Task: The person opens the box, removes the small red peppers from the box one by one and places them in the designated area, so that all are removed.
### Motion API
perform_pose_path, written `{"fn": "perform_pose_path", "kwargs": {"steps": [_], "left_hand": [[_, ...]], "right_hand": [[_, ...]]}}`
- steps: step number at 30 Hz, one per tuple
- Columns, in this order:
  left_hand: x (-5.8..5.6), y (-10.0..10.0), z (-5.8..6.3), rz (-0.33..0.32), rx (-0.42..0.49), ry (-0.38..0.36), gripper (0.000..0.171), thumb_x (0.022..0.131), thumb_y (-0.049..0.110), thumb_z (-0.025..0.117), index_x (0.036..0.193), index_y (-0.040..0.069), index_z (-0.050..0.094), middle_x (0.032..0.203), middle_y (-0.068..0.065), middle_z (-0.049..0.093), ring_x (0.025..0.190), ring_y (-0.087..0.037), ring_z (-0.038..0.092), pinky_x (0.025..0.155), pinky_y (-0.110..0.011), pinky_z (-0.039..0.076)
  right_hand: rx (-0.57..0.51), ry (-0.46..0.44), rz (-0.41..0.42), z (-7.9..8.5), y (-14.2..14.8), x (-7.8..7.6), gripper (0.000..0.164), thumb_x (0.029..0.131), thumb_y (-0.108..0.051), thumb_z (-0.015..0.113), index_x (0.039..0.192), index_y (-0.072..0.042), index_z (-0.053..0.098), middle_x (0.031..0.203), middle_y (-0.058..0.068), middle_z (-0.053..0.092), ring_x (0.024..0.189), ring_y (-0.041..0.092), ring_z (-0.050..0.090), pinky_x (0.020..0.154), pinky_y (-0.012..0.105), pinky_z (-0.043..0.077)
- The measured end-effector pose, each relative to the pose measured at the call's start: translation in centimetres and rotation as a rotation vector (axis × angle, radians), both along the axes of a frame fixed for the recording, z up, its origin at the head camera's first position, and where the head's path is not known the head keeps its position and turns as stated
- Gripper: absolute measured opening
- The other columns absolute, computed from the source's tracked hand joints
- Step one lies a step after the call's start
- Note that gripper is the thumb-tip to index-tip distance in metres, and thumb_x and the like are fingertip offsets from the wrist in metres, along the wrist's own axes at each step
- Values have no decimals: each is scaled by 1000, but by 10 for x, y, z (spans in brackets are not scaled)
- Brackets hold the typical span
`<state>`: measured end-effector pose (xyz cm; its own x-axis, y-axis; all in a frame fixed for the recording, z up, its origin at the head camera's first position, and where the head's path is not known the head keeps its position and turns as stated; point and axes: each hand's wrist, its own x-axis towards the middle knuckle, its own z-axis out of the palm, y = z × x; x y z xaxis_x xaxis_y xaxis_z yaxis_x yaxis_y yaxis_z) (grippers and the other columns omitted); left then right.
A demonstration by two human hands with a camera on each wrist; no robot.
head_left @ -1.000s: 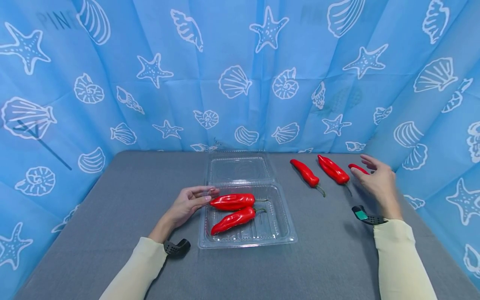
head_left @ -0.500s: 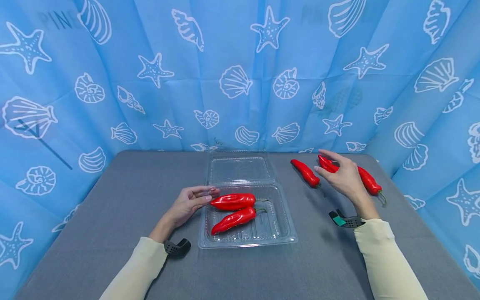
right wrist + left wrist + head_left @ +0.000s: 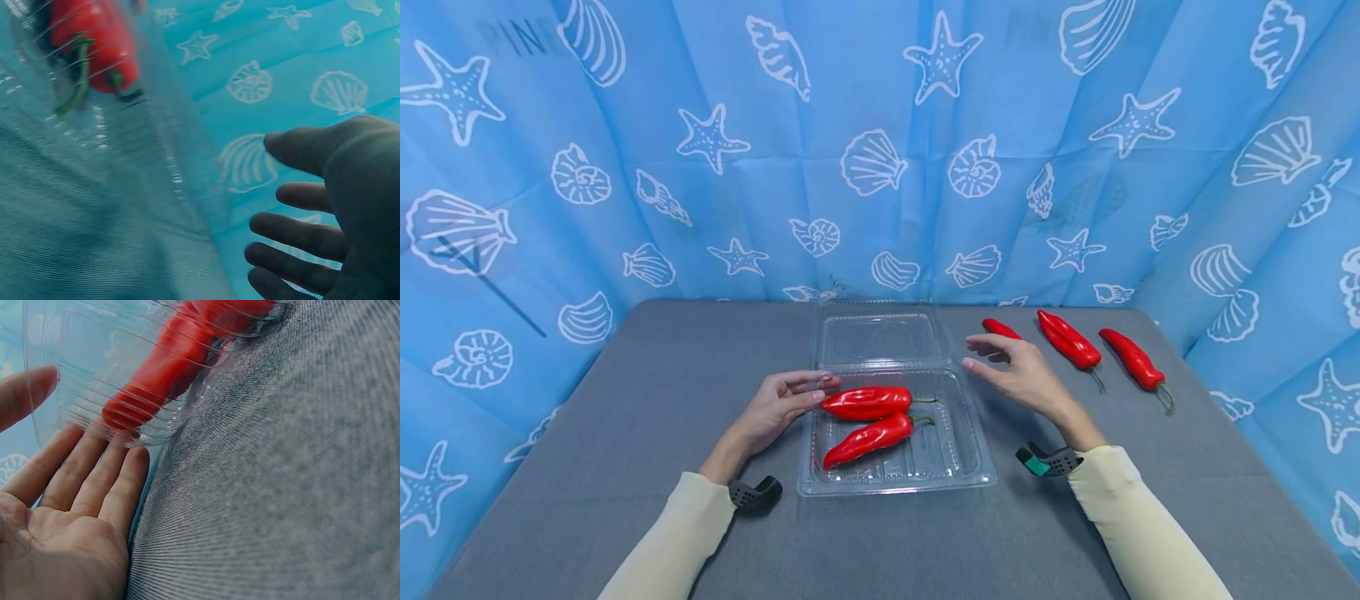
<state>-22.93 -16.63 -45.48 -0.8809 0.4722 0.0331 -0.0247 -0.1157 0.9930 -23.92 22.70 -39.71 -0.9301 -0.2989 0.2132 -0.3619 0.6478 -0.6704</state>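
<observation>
Two red peppers [image 3: 867, 403] lie side by side in a clear plastic clamshell container [image 3: 951, 479], whose lid [image 3: 880, 337] is folded back. My left hand [image 3: 778, 408] is at the container's left side. In the left wrist view its straight fingers [image 3: 94, 475] touch the clear wall, with the thumb apart near the rim. My right hand [image 3: 1026, 379] is held over the table just right of the container, fingers spread and nothing in them. It partly hides one red pepper [image 3: 1000, 328] behind it. The right wrist view shows this hand [image 3: 312, 219] apart from the container.
Two more red peppers with green stems, a middle pepper [image 3: 1069, 340] and a far-right pepper [image 3: 1133, 360], lie at the back right of the grey cloth-covered table [image 3: 895, 550]. A blue shell-patterned curtain [image 3: 880, 225] rises behind the table's back edge.
My right hand has moved left, from over the far-right pepper, past the middle pepper, to beside the container. That far-right pepper is now uncovered. My left hand and the container have stayed put.
</observation>
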Motion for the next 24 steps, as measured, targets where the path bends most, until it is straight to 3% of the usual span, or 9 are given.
{"fn": "perform_pose_path", "kwargs": {"steps": [8,14,20,24], "left_hand": [[-1,0,-1,-3,6,1,52,97,6,64,142,-12,47,142,-29,54,136,-36,51,105,-31,47],[-2,-1,-3,-4,4,12,52,97,6,64,143,-13,46,142,-29,54,135,-34,52,105,-31,48],[-2,-1,-4,-7,4,14,53,98,6,63,143,-14,45,142,-30,53,135,-34,52,105,-30,47],[-2,0,-4,-8,6,13,52,97,5,63,142,-14,45,142,-30,53,135,-35,52,105,-31,47]], "right_hand": [[-74,-164,32,-24,-11,-5,35,97,-29,70,122,-5,70,114,8,70,99,23,65,90,42,55],[-348,-346,131,-39,-17,-7,40,100,-20,65,131,6,63,120,20,70,106,28,69,90,30,58],[-399,-376,182,-47,-19,-6,43,97,-20,69,136,-2,62,127,12,70,121,23,62,107,40,45],[-447,-379,204,-51,-19,-5,48,96,-18,70,139,-1,59,129,11,69,125,23,61,111,45,40]]}}
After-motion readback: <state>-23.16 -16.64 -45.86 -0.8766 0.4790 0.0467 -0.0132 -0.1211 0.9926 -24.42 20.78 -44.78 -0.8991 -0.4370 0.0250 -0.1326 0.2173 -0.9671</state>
